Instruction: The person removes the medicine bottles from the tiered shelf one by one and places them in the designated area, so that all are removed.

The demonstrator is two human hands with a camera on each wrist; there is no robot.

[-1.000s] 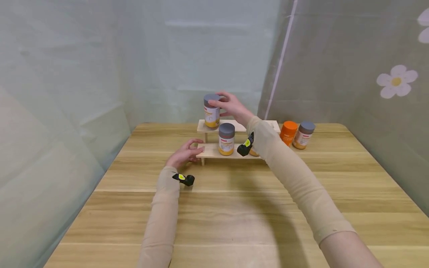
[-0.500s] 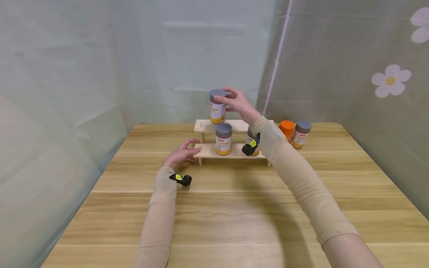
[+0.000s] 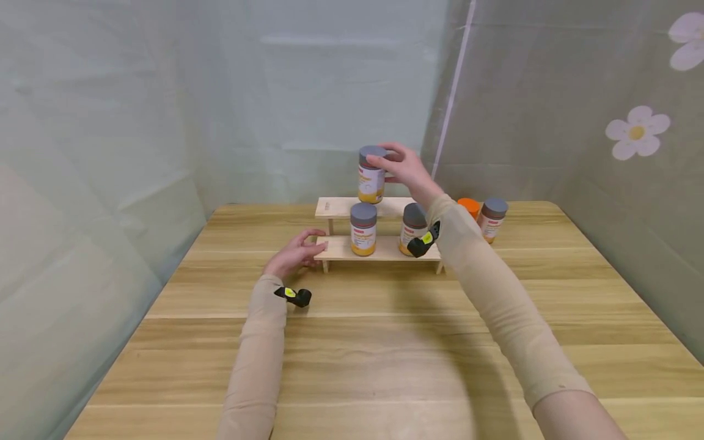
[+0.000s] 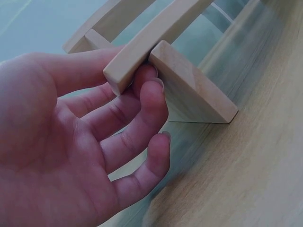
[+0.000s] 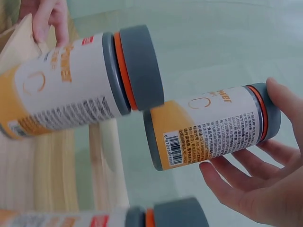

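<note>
A two-tier wooden display rack (image 3: 334,206) stands toward the back of the table. My left hand (image 3: 293,254) grips the left end of its lower board, thumb above; in the left wrist view the curled fingers (image 4: 154,106) reach under the board end. Over the upper board, my right hand (image 3: 409,171) holds a grey-capped supplement bottle (image 3: 371,183) upright by its cap. The right wrist view shows thumb and fingers around this bottle (image 5: 208,125), its base apart from the board. Two matching bottles, one left (image 3: 363,231) and one right (image 3: 411,229), stand on the lower board.
Right of the rack, an orange-capped bottle (image 3: 469,206), mostly hidden by my right sleeve, stands beside another grey-capped bottle (image 3: 492,219) on the wooden table (image 3: 352,348). Fabric curtains (image 3: 330,91) hang close behind and along both sides.
My right hand has lifted the bottle off the left end of the upper board and carried it right. My left hand keeps its grip on the rack. The view has shifted slightly.
</note>
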